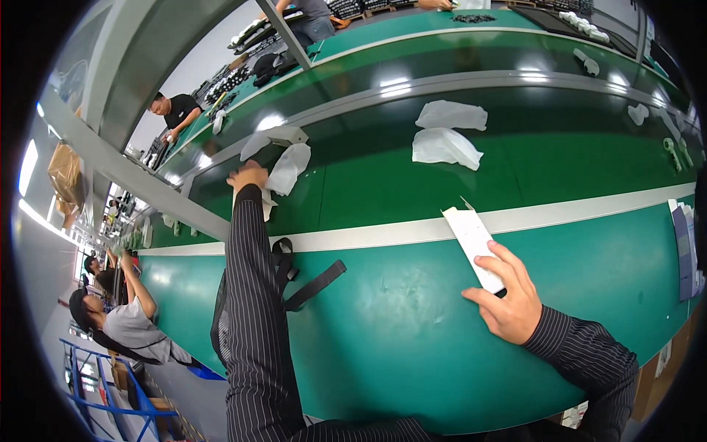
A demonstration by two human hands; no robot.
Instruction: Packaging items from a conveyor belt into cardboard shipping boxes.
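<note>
A narrow white carton (pixel 473 247), its far end flap raised, is tilted over the front edge of the green line. My right hand (pixel 509 298) grips its near end between thumb and fingers. Reaching forward to the left, my left hand (pixel 248 175) has its fingers curled down among white bagged pieces; pale material shows on both sides of the wrist, but what the fingers hold is hidden. Right beside it lies a translucent white bag (pixel 289 169), with a white angular piece (pixel 287 135) just behind.
Two white bags (pixel 447 148) lie farther along the dark green belt (pixel 368 188). A black strap (pixel 315 286) rests on the green tabletop (pixel 398 331) by my left forearm. Purple-and-white boxes (pixel 685 250) stand at the right edge. A grey metal post (pixel 147 180) slants at left; co-workers sit beyond.
</note>
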